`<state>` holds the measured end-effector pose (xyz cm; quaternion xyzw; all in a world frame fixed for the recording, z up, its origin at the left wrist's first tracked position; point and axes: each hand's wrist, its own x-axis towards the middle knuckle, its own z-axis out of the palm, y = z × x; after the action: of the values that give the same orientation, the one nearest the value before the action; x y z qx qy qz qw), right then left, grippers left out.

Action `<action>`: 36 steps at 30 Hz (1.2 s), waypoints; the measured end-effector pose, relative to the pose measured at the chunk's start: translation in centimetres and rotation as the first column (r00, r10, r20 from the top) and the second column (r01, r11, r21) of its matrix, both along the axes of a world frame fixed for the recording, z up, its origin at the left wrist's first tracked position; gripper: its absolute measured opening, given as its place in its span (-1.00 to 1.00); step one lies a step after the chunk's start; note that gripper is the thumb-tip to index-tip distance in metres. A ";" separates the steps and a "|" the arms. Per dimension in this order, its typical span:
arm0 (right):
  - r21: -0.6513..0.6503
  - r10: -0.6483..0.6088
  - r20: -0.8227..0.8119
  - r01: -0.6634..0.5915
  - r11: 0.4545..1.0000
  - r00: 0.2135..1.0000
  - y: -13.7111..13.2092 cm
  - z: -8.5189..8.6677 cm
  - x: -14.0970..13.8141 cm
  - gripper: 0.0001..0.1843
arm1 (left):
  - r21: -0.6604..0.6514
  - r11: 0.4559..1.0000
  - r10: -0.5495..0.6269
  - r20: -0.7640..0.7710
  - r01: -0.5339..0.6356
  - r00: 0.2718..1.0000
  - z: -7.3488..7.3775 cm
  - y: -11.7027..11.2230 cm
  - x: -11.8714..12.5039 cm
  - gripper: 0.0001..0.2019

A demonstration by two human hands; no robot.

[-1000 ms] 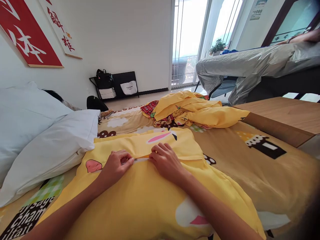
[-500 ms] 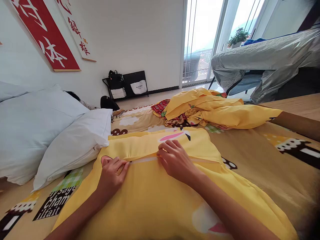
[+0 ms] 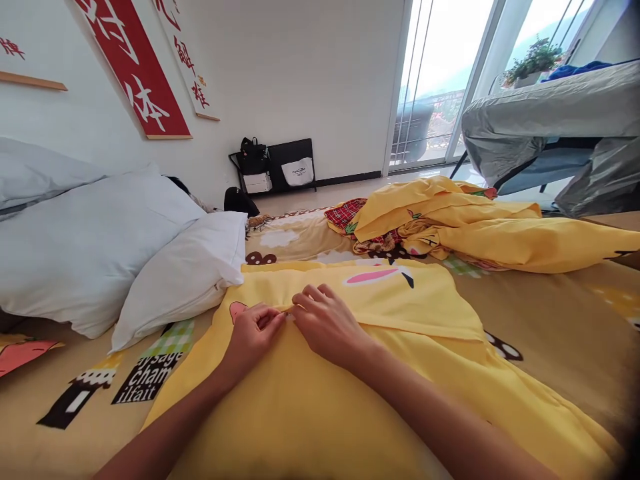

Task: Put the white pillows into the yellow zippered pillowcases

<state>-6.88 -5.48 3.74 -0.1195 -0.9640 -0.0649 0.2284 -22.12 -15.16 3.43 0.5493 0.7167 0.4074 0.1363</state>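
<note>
A pillow in a yellow cartoon-print pillowcase point(image 3: 320, 400) lies in front of me on a tan printed bedsheet point(image 3: 550, 320). My left hand point(image 3: 254, 333) pinches the pillowcase's seam near its left end, fingers closed on the fabric. My right hand point(image 3: 327, 323) presses against the same seam right beside it, fingertips curled onto the cloth. The two hands nearly touch. A zipper may lie between them, but it is too small to make out.
Two white pillows point(image 3: 185, 277) lie at the left against the wall. A crumpled yellow cover point(image 3: 475, 227) sits at the back right over a red plaid cloth point(image 3: 345, 215). A grey-covered table point(image 3: 540, 120) and glass doors stand beyond; bags point(image 3: 253, 160) rest by the far wall.
My right hand has slid left along the seam until it meets my left hand. The pale gap seen between them earlier is no longer visible. My view has turned left.
</note>
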 end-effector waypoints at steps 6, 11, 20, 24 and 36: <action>-0.154 -0.050 0.071 0.060 0.986 0.996 0.6 -0.3 -0.8 -0.80 | 0.059 0.998 -0.021 0.023 0.020 1.000 -0.4 0.4 -0.1 -0.72; -0.090 -0.050 0.096 0.059 0.994 0.994 0.5 -0.4 -1.4 -0.80 | 0.046 0.999 -0.021 0.015 0.021 1.000 -0.9 0.6 -0.6 -0.72; -0.065 -0.071 0.061 0.075 0.995 0.996 1.0 -0.2 -0.7 -0.78 | -0.021 0.999 0.022 -0.120 -0.025 0.992 -1.6 -1.0 -4.5 -0.73; -0.075 -0.076 0.056 0.080 0.994 0.996 1.0 -0.2 -0.7 -0.74 | 0.047 0.997 0.070 -0.347 -0.057 0.935 -2.2 -1.9 -5.3 -0.75; -0.040 -0.074 0.060 0.077 0.996 0.995 0.7 -0.1 -0.6 -0.75 | -0.066 0.978 0.119 -0.601 -0.198 0.790 -2.9 -3.1 -6.9 -0.75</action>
<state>-7.47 -4.76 3.68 -0.1587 -0.9663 -0.0565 0.1949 -29.04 -18.24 0.54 0.5774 0.7908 0.1793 -0.0955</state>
